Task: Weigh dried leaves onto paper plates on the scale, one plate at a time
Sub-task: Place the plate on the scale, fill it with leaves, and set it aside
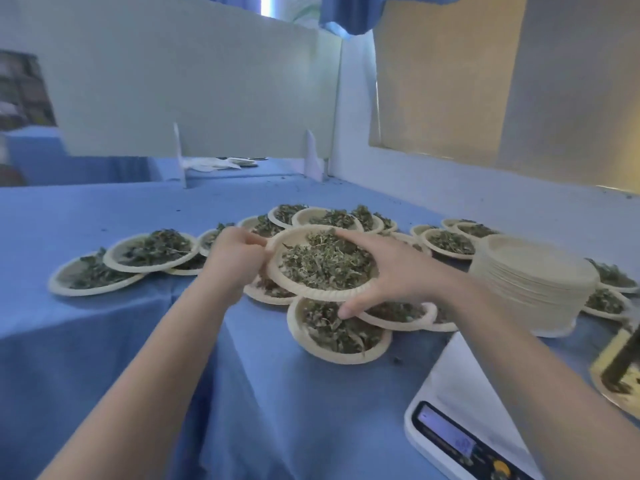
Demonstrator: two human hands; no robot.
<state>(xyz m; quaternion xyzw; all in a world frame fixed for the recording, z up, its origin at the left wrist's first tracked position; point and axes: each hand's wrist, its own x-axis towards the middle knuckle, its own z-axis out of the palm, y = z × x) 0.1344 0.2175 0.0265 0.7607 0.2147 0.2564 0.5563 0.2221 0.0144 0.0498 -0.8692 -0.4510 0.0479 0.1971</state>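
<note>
Both hands hold one paper plate [277, 271] heaped with dried leaves [325, 261] above the blue-covered worktop [104, 341]. The left hand [233, 258] pinches the plate's left rim with curled fingers, and the right hand [394, 271] spans its right side, the forefinger stretched along the far rim and the thumb hooked under the near rim. Taking this held plate as the landmark: directly beneath and just nearer than it lies another filled plate [339, 332], overlapping more filled ones; to its left sit two overlapping filled plates [114, 261]; beyond it a cluster of filled plates [325, 218] crowds together. To its right stands a tall stack of empty plates [533, 282], with further filled plates beside that stack. Nearer the camera and to the right of the held plate sits the white scale [460, 407], its platform bare and its display lit but unreadable.
</note>
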